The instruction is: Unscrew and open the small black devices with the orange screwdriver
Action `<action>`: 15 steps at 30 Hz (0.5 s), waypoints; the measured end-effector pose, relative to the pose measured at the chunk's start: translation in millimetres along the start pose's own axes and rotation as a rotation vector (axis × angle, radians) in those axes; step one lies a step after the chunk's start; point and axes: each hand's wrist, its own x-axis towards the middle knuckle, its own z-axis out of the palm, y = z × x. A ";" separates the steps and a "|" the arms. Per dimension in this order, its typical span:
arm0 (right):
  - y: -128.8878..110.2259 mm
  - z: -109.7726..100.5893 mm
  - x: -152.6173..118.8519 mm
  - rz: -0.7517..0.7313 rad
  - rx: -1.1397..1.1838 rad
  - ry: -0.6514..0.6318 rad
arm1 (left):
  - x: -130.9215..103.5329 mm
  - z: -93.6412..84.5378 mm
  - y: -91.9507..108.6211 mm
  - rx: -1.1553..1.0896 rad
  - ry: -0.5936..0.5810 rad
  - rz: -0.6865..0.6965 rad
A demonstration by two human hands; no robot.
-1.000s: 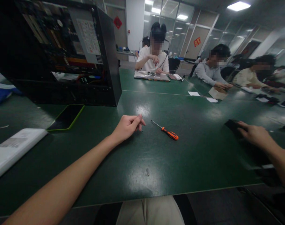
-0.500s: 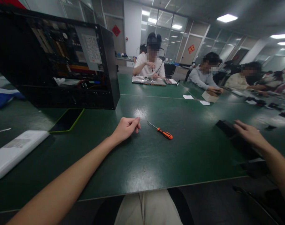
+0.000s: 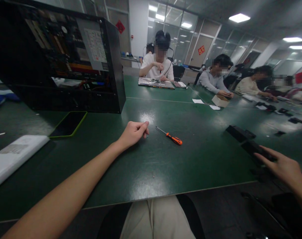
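My left hand (image 3: 136, 131) rests on the green table with its fingers curled and the thumb lying over them. Its palm is hidden, and a tiny bluish speck shows by the fingertips. Just right of it, apart from the hand, lies a screwdriver (image 3: 174, 138) with an orange and black handle, its tip pointing at the hand. Over at the right edge of the table, my right hand (image 3: 282, 164) has its thumb and fingers around the near part of a long black object (image 3: 252, 146). The object is dark, and its exact kind cannot be made out.
An open computer case (image 3: 119, 73) stands at the left. In front of it are a phone with a green rim (image 3: 68, 124) and a white box-like device (image 3: 19, 156). Across the table (image 3: 160, 179), a person works over a flat panel (image 3: 155, 83); other people sit farther right near a small carton (image 3: 220, 101).
My right hand has moved down and right along the black object and closed around its near part. My left hand and the screwdriver have stayed in place; the view has shifted slightly.
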 end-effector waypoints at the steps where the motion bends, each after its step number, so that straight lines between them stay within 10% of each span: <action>1: -1.0 -0.4 0.9 0.010 0.019 -0.009 | -0.1 0.4 0.7 0.002 0.001 0.001; 9: -34.4 -9.3 7.6 -0.096 0.141 0.059 | 0.8 -1.4 1.9 -0.005 0.021 0.005; 15: -154.8 -15.6 0.5 -0.501 0.314 0.067 | 1.3 0.1 -0.3 -0.009 0.022 0.020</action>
